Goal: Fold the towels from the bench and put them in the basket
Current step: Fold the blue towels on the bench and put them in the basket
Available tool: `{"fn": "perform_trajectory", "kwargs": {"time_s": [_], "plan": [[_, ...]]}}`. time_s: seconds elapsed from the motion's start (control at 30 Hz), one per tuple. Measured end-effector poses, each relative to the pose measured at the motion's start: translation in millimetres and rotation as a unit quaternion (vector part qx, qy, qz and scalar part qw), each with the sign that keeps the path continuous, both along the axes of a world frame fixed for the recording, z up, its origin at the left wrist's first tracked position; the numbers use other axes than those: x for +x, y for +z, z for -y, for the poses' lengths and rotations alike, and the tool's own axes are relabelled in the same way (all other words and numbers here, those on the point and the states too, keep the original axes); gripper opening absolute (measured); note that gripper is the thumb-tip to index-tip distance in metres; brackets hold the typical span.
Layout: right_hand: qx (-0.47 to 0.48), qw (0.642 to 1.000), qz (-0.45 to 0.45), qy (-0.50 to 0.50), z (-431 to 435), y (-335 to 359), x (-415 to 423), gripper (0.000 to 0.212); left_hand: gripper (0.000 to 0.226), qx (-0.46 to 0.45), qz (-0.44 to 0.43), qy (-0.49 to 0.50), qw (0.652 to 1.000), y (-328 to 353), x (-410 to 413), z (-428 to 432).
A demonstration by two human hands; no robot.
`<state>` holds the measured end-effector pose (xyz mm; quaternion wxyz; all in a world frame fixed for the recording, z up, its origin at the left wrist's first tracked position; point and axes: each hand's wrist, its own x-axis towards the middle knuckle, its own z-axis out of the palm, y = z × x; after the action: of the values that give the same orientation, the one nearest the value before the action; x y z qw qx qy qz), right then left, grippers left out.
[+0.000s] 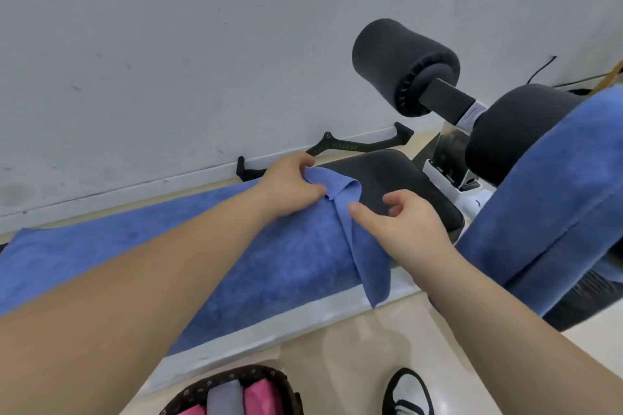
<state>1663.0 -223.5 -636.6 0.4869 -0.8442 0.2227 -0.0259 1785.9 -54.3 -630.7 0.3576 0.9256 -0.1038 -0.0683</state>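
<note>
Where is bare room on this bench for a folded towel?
Bare: the black seat pad, between the blue towel and the white frame. Crowded: its near edge, where the left hand grips that towel beside the right hand.

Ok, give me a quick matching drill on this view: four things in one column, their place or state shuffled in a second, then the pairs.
Things:
1. left hand
2. basket
3. second blue towel
4. black handle bar

Places or states:
A. lying on the floor by the wall
B. gripping a corner of the blue towel spread on the bench
C. at the bottom edge, holding pink and grey cloth
D. draped over a black pad at far right

Pairs: 1-B, 2-C, 3-D, 4-A
</note>
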Motion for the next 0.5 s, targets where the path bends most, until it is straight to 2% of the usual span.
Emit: {"fn": "perform_trajectory", "kwargs": {"time_s": [0.07, 0.1, 0.17, 0.23, 0.33, 0.37, 0.5], "plan": [[-0.093, 0.994, -0.035, 0.048, 3, -4, -4, 0.051, 0.073, 0.07, 0.017, -0.063, 0.995, 0, 1, 10], [-0.119, 0.99, -0.046, 0.058, 4, -6, -6, 0.056, 0.072, 0.1, 0.027, -0.084, 0.991, 0, 2, 17], [-0.148, 0.985, -0.038, 0.075, 2, -9, -7, 0.057, 0.048, 0.139, 0.06, -0.098, 0.984, -4, 6, 28], [-0.196, 0.976, -0.024, 0.092, -5, -10, -12, 0.049, 0.019, 0.143, 0.093, -0.079, 0.982, -2, 11, 36], [-0.257, 0.96, -0.008, 0.108, -14, -10, -12, 0.02, 0.019, 0.143, 0.129, -0.053, 0.98, 9, 22, 47], [-0.245, 0.965, 0.006, 0.095, -12, -10, -10, 0.013, 0.02, 0.13, 0.132, -0.039, 0.982, 14, 29, 50], [-0.113, 0.991, 0.064, -0.028, 7, -2, -2, 0.013, 0.032, -0.003, 0.068, 0.004, 0.998, 33, 52, 62]]}}
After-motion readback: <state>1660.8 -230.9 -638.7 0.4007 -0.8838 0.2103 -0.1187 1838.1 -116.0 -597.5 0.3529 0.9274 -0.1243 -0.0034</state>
